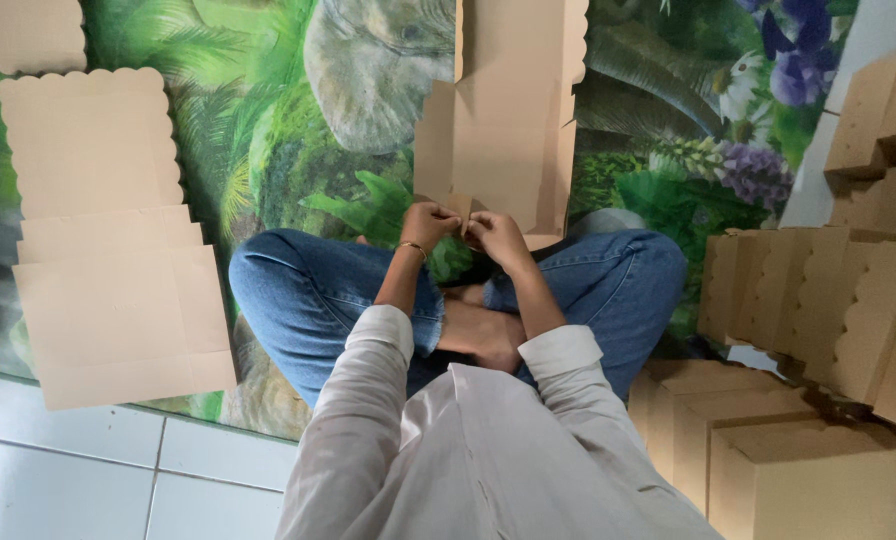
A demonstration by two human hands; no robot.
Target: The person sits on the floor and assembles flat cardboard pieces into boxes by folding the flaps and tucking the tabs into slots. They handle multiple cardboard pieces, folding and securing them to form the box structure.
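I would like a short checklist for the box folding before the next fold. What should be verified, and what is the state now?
1. Both hands on the blank: ok. Left hand and right hand pinch the near edge of the box blank.
2. Blank lies flat on the mat: mostly ok; its side walls look partly raised.
3. Corner tab seated: cannot tell, fingers hide it.
4. Spare flat blanks within reach: ok, on the left.
5. Finished boxes clear of the work: ok, stacked at right.
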